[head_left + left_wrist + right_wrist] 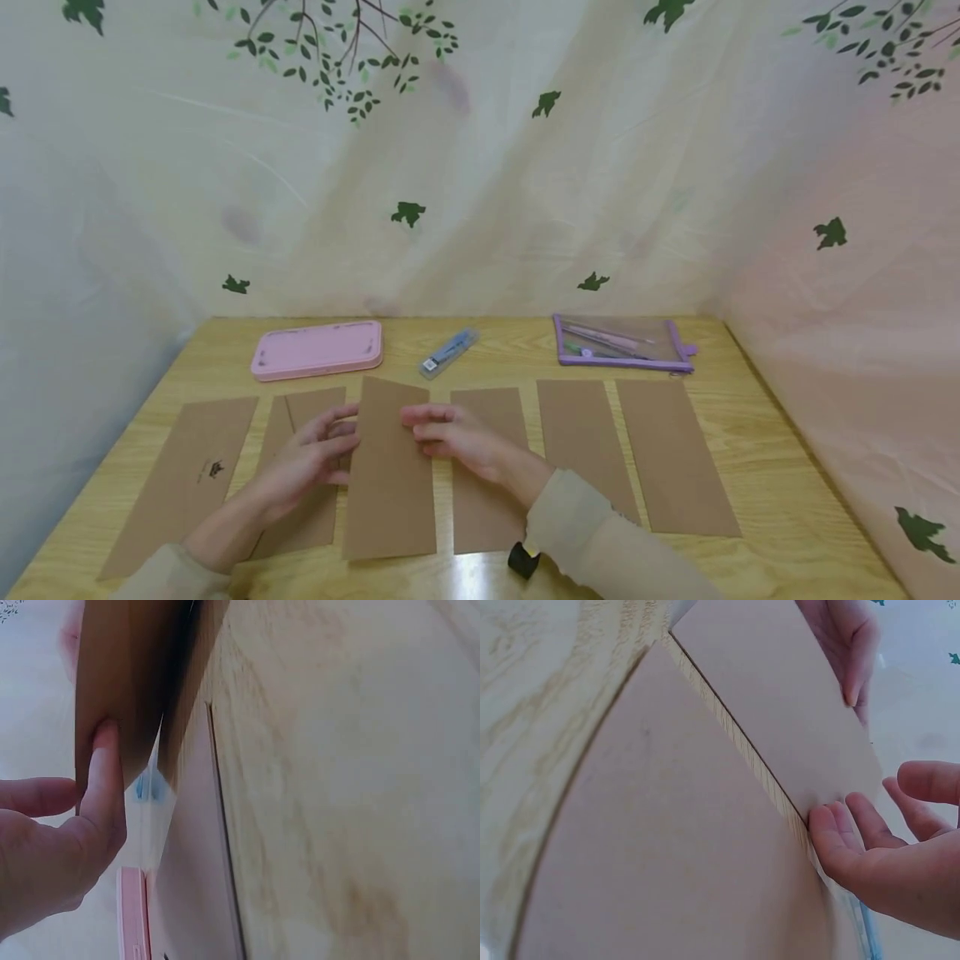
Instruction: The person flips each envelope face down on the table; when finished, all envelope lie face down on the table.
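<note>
A brown kraft-paper card (393,492), with a slightly offset second layer at its top edge, stands tilted up in the middle of the row. My left hand (307,462) pinches its left edge; in the left wrist view the thumb and a finger (106,761) lie on opposite sides of it. My right hand (465,442) touches the card's upper right part with lightly bent fingertips. In the right wrist view, the right thumb (930,781) stands apart from those fingertips. A similar card (480,521) lies flat under the right hand, another (324,508) beneath the left.
Farther left lies a brown card with a small crown print (216,469). Two plain cards (581,425) lie to the right. Along the back are a pink case (318,350), a clear pack with blue contents (450,352) and a purple-edged pouch (622,362) of pens. Printed cloth (487,167) surrounds the table.
</note>
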Demonstrator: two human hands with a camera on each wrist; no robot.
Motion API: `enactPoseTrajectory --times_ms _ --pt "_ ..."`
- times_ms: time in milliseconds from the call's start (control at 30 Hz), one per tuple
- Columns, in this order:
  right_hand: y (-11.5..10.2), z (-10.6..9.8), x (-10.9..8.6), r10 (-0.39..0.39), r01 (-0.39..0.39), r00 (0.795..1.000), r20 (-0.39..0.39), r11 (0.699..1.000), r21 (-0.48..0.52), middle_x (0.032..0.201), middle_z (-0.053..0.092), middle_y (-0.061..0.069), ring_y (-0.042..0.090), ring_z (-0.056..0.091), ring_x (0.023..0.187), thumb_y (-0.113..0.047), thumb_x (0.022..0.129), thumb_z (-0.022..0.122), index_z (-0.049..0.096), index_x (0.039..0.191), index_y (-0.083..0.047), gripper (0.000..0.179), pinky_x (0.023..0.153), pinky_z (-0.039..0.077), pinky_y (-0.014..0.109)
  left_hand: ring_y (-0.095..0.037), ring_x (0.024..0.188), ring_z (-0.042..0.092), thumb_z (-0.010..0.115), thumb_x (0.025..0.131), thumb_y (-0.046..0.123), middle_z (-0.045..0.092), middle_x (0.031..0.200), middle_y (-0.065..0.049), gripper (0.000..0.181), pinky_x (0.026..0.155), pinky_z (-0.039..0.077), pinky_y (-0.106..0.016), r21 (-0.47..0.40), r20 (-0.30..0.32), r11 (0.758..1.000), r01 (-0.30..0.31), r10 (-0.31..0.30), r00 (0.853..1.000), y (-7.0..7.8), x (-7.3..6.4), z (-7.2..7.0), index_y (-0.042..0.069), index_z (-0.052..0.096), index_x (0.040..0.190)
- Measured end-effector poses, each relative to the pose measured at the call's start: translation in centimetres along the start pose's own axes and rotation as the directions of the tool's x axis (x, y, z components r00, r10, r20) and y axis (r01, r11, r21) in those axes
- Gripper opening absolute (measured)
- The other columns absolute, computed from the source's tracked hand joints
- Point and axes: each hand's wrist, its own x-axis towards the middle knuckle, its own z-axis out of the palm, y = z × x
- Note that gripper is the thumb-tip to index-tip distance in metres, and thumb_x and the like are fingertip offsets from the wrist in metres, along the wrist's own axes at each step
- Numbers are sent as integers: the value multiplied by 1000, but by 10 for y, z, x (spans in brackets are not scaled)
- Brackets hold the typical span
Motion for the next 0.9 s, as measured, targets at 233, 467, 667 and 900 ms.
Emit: enactPoseTrajectory --times_ms 233,467,667,900 --pt "-1 0 0 3 -3 1000 3 1000 -2 148 51 20 23 57 119 -2 100 57 52 142 6 43 105 48 41 -35 123 53 46 105 5 26 154 -36 63 86 58 -45 43 -34 998 47 -45 998 -2 2 0 -4 13 158" --pt "1 1 -1 5 -6 1000 -16 1000 -2 147 49 22 29 53 128 0 99 57 50 144 5 46 106 47 43 -48 134 42 56 102 10 20 157 -38 73 99 52 -50 142 -76 984 104 -94 993 4 -4 3 -8 12 157" --pt "1 2 1 8 -8 1000 -17 1000 -24 148 48 23 31 49 132 -1 99 58 48 146 6 48 106 47 43 -52 139 34 56 103 12 20 155 -41 72 104 49 -48 180 -53 982 59 -51 997 10 -8 0 -13 12 155" --pt "-2 -1 -1 20 -19 1000 6 999 -43 149 45 23 34 47 135 -2 100 57 45 147 6 48 108 46 44 -53 139 34 57 104 15 21 155 -41 72 104 49 -46 169 -17 984 53 -51 999 7 -10 -3 -13 14 155"
